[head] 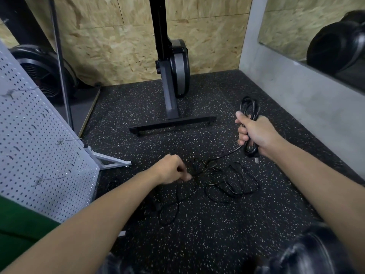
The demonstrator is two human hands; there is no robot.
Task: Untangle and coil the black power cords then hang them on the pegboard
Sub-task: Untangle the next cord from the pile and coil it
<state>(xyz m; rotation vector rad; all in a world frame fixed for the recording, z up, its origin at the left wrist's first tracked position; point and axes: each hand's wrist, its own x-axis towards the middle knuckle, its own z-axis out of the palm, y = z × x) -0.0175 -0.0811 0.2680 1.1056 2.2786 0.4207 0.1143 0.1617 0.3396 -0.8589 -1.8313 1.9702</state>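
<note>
My right hand (254,131) grips a coiled bundle of black power cord (249,107), loops sticking out above and below the fist, with a plug end hanging under it. One strand runs from the bundle down to a tangle of black cords (227,182) lying on the speckled rubber floor. My left hand (170,170) is low over the left side of that tangle, fingers curled and pinching a strand. The grey pegboard (39,151) stands tilted at the left, with thin metal hooks on it.
A black exercise machine with a floor bar (173,123) stands just beyond the tangle. A fan wheel (41,72) and a thin pole sit behind the pegboard. A concrete wall (296,91) runs along the right. The pegboard's foot (110,161) juts onto the floor.
</note>
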